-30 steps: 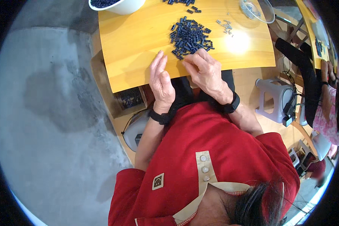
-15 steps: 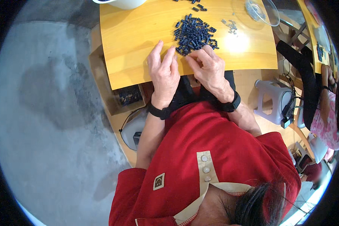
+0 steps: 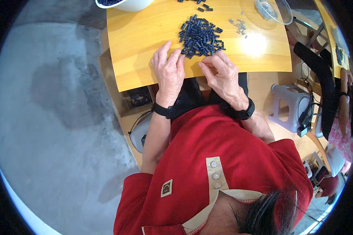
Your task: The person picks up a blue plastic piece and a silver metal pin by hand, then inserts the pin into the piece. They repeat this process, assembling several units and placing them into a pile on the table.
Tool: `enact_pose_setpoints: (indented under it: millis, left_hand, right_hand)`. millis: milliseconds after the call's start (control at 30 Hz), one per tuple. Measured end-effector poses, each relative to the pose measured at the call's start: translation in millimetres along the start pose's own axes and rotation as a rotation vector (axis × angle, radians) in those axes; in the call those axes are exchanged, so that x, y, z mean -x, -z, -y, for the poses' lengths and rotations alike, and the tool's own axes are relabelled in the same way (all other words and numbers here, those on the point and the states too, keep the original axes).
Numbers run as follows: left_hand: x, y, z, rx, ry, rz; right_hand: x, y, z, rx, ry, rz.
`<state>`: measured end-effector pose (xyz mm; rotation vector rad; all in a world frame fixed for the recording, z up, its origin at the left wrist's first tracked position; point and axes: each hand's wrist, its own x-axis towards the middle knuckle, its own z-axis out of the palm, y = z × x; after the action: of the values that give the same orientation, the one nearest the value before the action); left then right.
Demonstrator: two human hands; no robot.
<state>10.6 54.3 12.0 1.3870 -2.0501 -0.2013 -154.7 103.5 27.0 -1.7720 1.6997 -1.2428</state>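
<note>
- A pile of small dark blue pieces [image 3: 200,37] is spread on the yellow wooden bench [image 3: 145,39], just beyond both hands.
- The left hand [image 3: 168,68] is placed at the pile's near left edge, its fingers loosely parted; whether a piece is held cannot be told.
- The right hand [image 3: 223,76] is held at the near right edge, thumb and forefinger brought narrowly together; whether anything is pinched cannot be told.
- Small pale pieces [image 3: 239,27] are scattered right of the pile, near a clear bowl [image 3: 285,15].
- More dark pieces are held in a white tub [image 3: 135,4], far left.
</note>
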Motion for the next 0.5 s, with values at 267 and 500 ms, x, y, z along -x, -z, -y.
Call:
enact_pose_setpoints:
  millis: [267,500]
  left_hand:
    - [0,3,4,0.039,-0.021,0.000]
    - [5,1,11,0.098,0.033,-0.023]
  right_hand:
    - [5,4,-7,-0.046,-0.007,-0.028]
    - [2,11,-9,0.035,0.270,-0.038]
